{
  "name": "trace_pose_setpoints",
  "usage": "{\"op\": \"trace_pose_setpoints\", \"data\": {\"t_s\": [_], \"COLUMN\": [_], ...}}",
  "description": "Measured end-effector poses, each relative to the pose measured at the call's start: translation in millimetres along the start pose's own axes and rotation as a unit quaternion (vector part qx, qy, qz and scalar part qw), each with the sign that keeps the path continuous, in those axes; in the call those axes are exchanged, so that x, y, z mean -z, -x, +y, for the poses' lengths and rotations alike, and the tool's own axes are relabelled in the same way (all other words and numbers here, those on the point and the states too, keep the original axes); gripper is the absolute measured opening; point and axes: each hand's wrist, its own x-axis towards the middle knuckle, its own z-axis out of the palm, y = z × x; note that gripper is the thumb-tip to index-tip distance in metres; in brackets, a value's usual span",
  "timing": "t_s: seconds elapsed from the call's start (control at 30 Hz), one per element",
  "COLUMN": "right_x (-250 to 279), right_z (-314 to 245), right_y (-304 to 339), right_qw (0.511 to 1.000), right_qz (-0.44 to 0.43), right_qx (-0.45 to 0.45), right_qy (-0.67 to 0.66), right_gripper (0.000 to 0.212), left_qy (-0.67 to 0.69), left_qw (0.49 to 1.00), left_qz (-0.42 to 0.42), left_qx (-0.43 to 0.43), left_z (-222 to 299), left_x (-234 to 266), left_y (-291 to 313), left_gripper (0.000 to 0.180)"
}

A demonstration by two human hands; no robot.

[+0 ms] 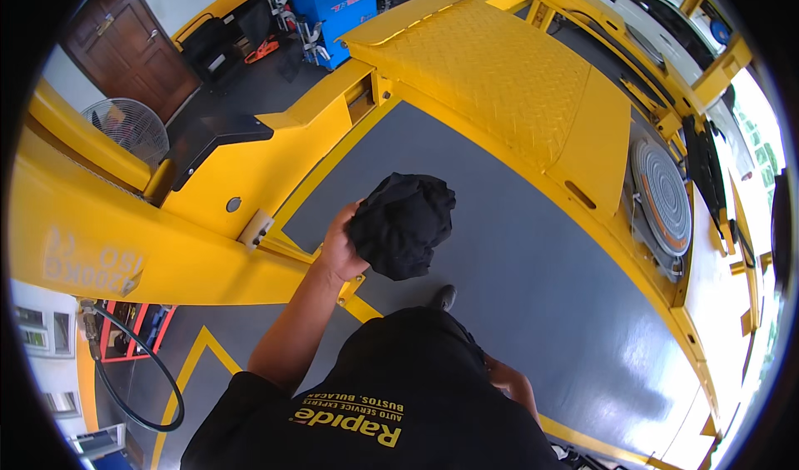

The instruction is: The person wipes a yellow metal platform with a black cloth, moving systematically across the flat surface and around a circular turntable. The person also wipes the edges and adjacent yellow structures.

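Observation:
My left hand (340, 243) is closed around a crumpled black cloth (403, 227), holding it up in front of my body. The bunched fabric hides most of the fingers. My right hand (504, 377) is low at my right side, partly covered by my black shirt (433, 387). Its fingers do not show, so I cannot tell whether anything is in it. Beyond the cloth stands the yellow lift frame (499, 74), with a patterned metal plate across it.
A yellow beam (158, 249) runs along my left. At the right, a round turntable plate (662, 193) sits on the lift runway. Farther off are a blue cabinet (333, 8), a fan (126, 129), a brown door (125, 41) and a white car (657, 20). A black hose (171, 424) hangs at lower left.

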Motion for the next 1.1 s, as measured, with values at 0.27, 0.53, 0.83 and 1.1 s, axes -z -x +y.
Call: {"op": "trace_pose_setpoints", "data": {"t_s": [0.27, 0.53, 0.83, 1.1], "right_x": [123.0, 167.0, 256.3, 454.4], "right_z": [71.1, 82.6, -47.6, -318.9], "right_y": [-75.8, -89.0, -54.1, 39.5], "right_qw": [0.924, 0.879, 0.991, 0.867], "right_qz": [-0.123, -0.134, -0.040, 0.142], "right_qx": [-0.142, -0.131, -0.096, 0.409], "right_qy": [-0.332, -0.438, -0.088, -0.246], "right_gripper": [0.061, 0.050, 0.037, 0.066], "left_qy": [-0.124, -0.216, -0.134, -0.305], "left_qw": [0.985, 0.940, 0.985, 0.948], "left_qz": [0.088, 0.250, 0.099, 0.030], "left_qx": [-0.076, -0.087, -0.034, -0.089], "left_z": [-13.5, -12.7, 51.8, 110.6], "left_x": [-34.2, -50.4, -71.0, -100.7], "left_y": [-70.6, -105.5, -162.3, -242.9], "left_gripper": [0.049, 0.044, 0.048, 0.035]}}
